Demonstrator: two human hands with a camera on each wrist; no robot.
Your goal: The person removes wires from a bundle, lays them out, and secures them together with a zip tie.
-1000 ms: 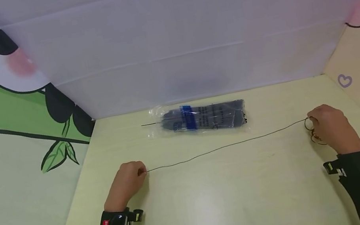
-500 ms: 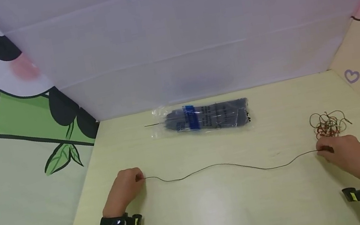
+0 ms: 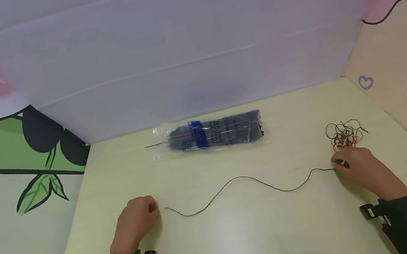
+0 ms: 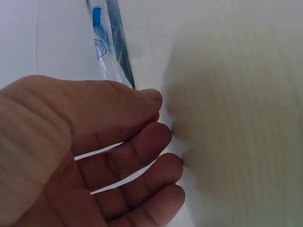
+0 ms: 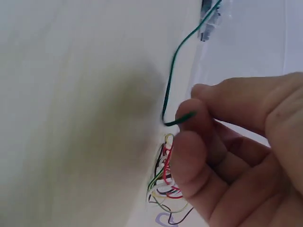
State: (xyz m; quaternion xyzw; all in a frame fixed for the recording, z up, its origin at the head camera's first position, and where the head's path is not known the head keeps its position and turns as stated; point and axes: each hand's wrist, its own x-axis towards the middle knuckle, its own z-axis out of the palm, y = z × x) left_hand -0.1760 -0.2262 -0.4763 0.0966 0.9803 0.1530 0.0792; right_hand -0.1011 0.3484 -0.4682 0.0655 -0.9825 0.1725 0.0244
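Note:
A thin green wire [image 3: 237, 178] lies in a wavy line across the pale table between both hands. My left hand [image 3: 134, 223] is just beyond its left end, apart from it; in the left wrist view the thumb [image 4: 137, 104] meets the index finger and the other fingers are loosely bent, with no wire among them. My right hand [image 3: 358, 170] is at the wire's right end. In the right wrist view the end of the green wire [image 5: 173, 85] overlaps a fingertip, and the thumb stands apart from it, not pinching. Just beyond the right hand sits a tangle of coloured wires [image 3: 345, 133].
Toward the back of the table [image 3: 216, 243] lies a clear plastic bag of dark grey strips [image 3: 224, 131] with a blue band. One thin dark strip [image 3: 153, 145] sticks out at its left. A white printed backdrop [image 3: 171, 37] rises behind, with panels on both sides.
The right hand has set down the wire tangle and moved nearer the body. Both hands have let go of the green wire, which went from nearly straight to wavy. The head view has shifted.

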